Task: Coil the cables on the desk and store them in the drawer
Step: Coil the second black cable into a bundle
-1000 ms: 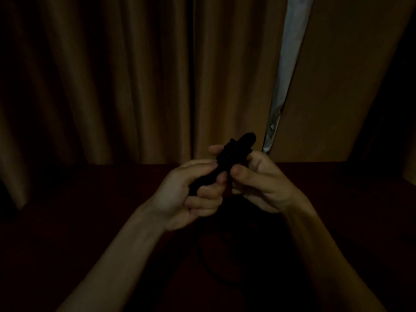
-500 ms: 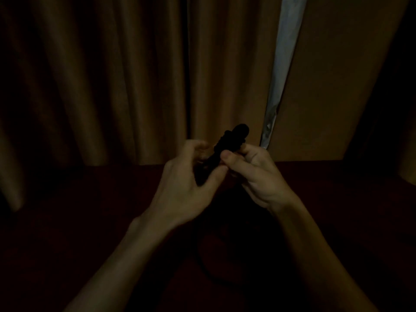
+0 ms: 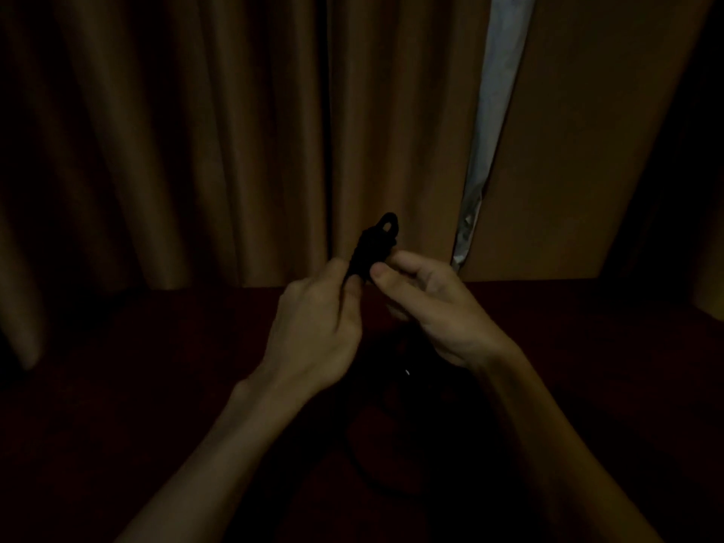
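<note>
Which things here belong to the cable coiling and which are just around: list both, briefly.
Job: black cable, its coiled end gripped by the left hand and pinched by the right hand; dark desk under its loose tail.
Just there: brown curtains; pale strip between them.

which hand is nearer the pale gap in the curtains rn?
Right. The right hand sits just left of the pale gap at its lower end; the left hand is farther left, on the other side of the cable bundle both hold.
</note>
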The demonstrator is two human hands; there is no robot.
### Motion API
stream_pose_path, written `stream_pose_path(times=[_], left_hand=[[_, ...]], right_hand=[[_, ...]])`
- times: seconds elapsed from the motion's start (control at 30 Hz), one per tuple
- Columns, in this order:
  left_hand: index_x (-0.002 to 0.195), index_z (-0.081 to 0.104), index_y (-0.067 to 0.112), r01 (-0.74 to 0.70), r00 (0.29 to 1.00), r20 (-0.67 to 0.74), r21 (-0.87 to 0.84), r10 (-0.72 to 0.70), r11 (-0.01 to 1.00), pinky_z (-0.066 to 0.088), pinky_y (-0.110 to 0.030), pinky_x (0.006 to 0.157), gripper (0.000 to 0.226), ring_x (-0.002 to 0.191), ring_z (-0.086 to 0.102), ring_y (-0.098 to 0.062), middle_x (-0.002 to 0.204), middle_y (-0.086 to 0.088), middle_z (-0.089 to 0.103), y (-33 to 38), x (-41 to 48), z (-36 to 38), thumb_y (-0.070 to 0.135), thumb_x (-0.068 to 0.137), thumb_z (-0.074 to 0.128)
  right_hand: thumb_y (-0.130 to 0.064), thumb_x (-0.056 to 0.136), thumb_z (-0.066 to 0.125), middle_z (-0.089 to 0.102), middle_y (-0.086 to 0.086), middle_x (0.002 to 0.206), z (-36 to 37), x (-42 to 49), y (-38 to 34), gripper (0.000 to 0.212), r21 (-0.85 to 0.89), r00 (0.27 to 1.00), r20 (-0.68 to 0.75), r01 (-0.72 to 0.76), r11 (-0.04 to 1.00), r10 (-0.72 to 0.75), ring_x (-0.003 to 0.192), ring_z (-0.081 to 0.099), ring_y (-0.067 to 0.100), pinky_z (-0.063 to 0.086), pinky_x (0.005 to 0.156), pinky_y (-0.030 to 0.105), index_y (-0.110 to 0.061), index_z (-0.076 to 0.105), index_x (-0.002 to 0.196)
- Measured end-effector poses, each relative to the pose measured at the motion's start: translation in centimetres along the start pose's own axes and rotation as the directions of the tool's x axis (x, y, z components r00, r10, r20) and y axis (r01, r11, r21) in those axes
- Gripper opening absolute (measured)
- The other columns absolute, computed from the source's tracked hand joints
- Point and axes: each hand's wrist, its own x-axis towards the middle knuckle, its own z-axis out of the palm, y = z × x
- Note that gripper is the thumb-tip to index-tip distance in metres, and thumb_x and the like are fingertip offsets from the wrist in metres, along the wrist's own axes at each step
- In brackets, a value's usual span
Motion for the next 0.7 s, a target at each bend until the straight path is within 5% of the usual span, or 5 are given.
stream_pose_path(times=[0.1,0.2,0.43,0.57,0.7], left_hand=[[0.073,0.057,0.013,0.216,0.972,0.165,-0.340,-0.168,0.915,0.034,-0.022,0.046,0.033,0.046,0.045,-0.006,0.058,0.004,0.054,1.2,0.4,-0.8,0.014,0.105,0.048],[0.082,0.061,0.003,0.448,0.878,0.434,-0.590,-0.203,0.672,0.026,-0.020,0.040,0.030,0.041,0.036,-0.006,0.058,0.000,0.048,1.8,0.6,-1.6,0.020,0.104,0.049],[0.070,0.068,0.012,0.697,0.715,0.686,-0.687,-0.133,0.206,0.024,-0.018,0.034,0.019,0.035,0.032,-0.003,0.055,0.002,0.041,1.5,1.0,-2.6,0.022,0.083,0.058],[0.084,0.067,0.010,0.659,0.746,0.642,-0.673,-0.178,0.335,0.032,-0.025,0.044,0.017,0.043,0.041,-0.012,0.061,-0.005,0.050,0.9,1.2,-2.4,0.023,0.089,0.057],[0.102,0.061,0.012,0.402,0.902,0.364,-0.511,-0.232,0.760,0.048,-0.033,0.057,0.016,0.064,0.066,-0.021,0.080,-0.006,0.071,0.0,0.9,-2.0,0.018,0.105,0.046]], right_hand=[[-0.026,0.096,0.066,0.059,0.003,0.077,-0.8,-0.3,-0.1,0.029,0.057,0.997,0.072,-0.014,0.998,0.009,0.065,0.048,0.010,0.032,0.057,0.024,-0.006,0.069,0.116],[-0.032,0.085,0.080,0.074,-0.001,0.104,-1.5,-0.6,0.0,0.041,0.146,0.983,0.182,-0.023,0.989,-0.004,0.089,0.066,0.010,0.050,0.079,0.025,-0.017,0.071,0.123],[-0.011,0.088,0.068,0.072,-0.005,0.083,-0.5,-0.7,-0.9,0.024,0.142,0.978,0.165,0.103,0.984,-0.127,0.083,0.067,0.005,0.052,0.082,0.020,0.002,0.065,0.107],[-0.012,0.090,0.070,0.073,-0.002,0.082,0.1,-0.5,-0.6,0.011,0.108,0.992,0.082,0.087,0.990,-0.096,0.080,0.069,0.010,0.054,0.081,0.027,-0.004,0.070,0.097],[-0.016,0.086,0.075,0.072,0.009,0.076,0.5,-0.3,-0.5,0.009,0.139,0.999,-0.014,0.049,0.989,-0.047,0.073,0.071,0.021,0.056,0.078,0.034,-0.007,0.075,0.089]])
